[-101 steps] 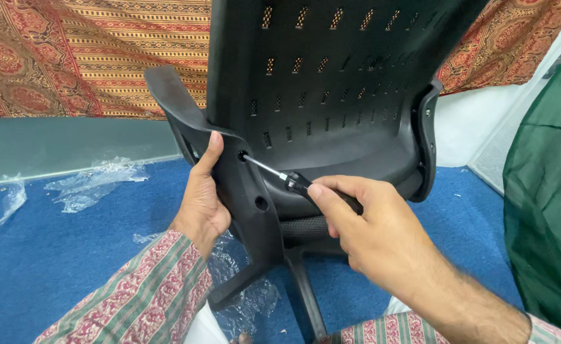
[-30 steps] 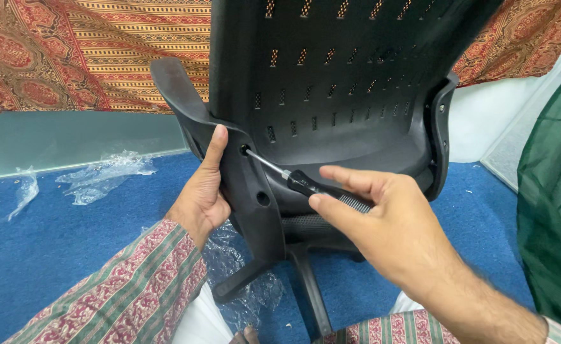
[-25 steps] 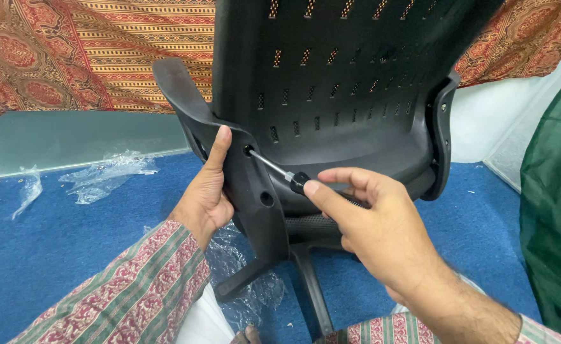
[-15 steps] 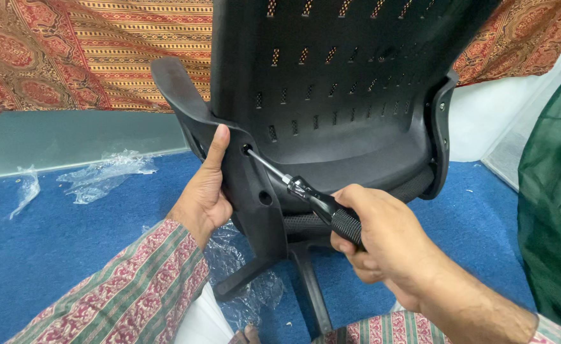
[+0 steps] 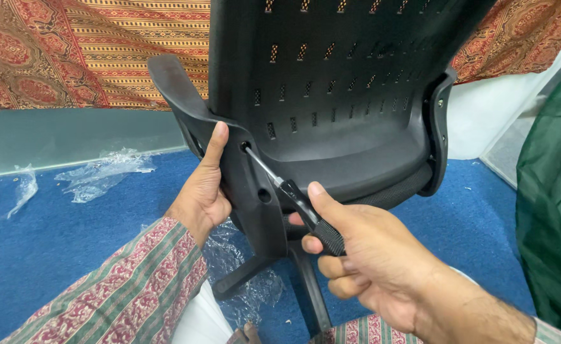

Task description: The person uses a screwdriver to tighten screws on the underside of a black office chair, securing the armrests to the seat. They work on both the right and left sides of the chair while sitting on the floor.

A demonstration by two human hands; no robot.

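A black office chair [image 5: 350, 83] with a perforated plastic back stands before me, seen from behind. Its left armrest [image 5: 185, 102] curves up and out, joining a black bracket [image 5: 255, 191] with bolt holes. My left hand [image 5: 204, 191] grips that armrest bracket from the left, thumb pointing up along it. My right hand [image 5: 363, 255] holds a screwdriver [image 5: 293, 194] by its black handle. The metal shaft slants up and left, with its tip set in the upper bolt hole of the bracket.
Blue carpet [image 5: 51, 242] covers the floor, with clear plastic wrap [image 5: 105, 172] crumpled at left and more under the chair base [image 5: 255, 280]. A patterned red cloth [image 5: 70, 51] hangs behind. A green fabric mass [image 5: 554, 210] stands at the right edge.
My right hand has shifted its grip on the screwdriver handle, rolling from on top of it to underneath and slightly lower. The tip stays in the bolt hole; my left hand has not moved.
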